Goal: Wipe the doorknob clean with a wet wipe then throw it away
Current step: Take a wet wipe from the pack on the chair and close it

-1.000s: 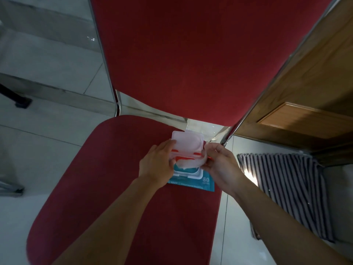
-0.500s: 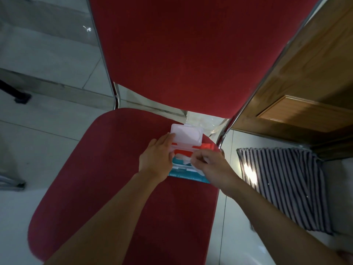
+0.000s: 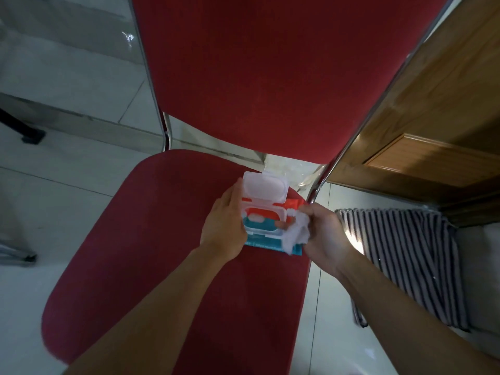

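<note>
A red and teal pack of wet wipes (image 3: 259,220) lies on the red chair seat (image 3: 151,253), its white flip lid (image 3: 265,186) standing open. My left hand (image 3: 226,226) rests against the pack's left side and holds it down. A crumpled white wet wipe (image 3: 296,235) hangs at the pack's right edge, pinched in my right hand (image 3: 324,234). No doorknob is in view.
The chair's red backrest (image 3: 270,77) rises behind the pack, with chrome frame tubes (image 3: 349,147) at both sides. A wooden door (image 3: 433,125) stands on the right. A striped cloth (image 3: 400,261) lies on the tiled floor (image 3: 54,190) beside the chair.
My right hand has pulled a wipe out of the pack's opening and drawn it to the right. My left hand has stayed on the pack.
</note>
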`<state>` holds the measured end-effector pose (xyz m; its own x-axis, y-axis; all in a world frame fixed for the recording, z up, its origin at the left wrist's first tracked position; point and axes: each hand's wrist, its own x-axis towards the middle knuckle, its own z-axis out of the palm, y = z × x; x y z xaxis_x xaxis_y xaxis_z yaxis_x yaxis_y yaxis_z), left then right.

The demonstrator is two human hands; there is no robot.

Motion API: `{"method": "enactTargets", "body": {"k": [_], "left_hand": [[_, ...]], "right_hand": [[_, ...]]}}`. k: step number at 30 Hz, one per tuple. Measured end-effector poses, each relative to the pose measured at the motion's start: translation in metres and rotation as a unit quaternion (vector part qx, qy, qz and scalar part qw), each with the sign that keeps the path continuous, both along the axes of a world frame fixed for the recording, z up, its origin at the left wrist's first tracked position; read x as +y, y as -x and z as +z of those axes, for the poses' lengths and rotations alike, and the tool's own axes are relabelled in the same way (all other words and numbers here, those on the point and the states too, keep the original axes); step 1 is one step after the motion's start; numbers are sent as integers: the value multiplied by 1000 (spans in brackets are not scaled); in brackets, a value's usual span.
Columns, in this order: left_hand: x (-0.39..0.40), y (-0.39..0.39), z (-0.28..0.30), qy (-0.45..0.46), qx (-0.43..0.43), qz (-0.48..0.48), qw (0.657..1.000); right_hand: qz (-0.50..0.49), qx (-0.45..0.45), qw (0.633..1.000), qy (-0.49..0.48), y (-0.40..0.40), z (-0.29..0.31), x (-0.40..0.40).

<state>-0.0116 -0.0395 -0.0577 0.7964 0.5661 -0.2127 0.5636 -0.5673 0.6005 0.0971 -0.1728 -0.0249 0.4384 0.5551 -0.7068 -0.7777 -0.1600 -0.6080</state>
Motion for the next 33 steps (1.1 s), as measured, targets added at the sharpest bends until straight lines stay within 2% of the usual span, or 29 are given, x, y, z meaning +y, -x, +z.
{"method": "enactTargets", "body": {"k": [2,6,10,15,19,25,28,33], "left_hand": [[1,3,3,59,-25,28,998],[5,4,3,107,-56,77,990],[6,-5,0,73,-43,92,992],[0,-17,0,-31,39,76,996],[-1,-16,-2,-48,43,64,996],[1,1,-1,-3,9,-9,1000],[0,11,0,10,7,-45,999],[-7,12,-3,-13,-15,-33,999]], "right_hand": [[-10,-10,1000,7,0,-2,0],[17,-150,982,113,-1,-3,9],[109,-190,967,128,-2,-7,15],[151,-267,945,114,-4,-3,12],[166,-340,920,107,0,-3,0],[227,-361,892,148,13,-15,-13],[239,-365,890,134,17,-19,-15],[239,-360,892,135,18,-23,-15]]}}
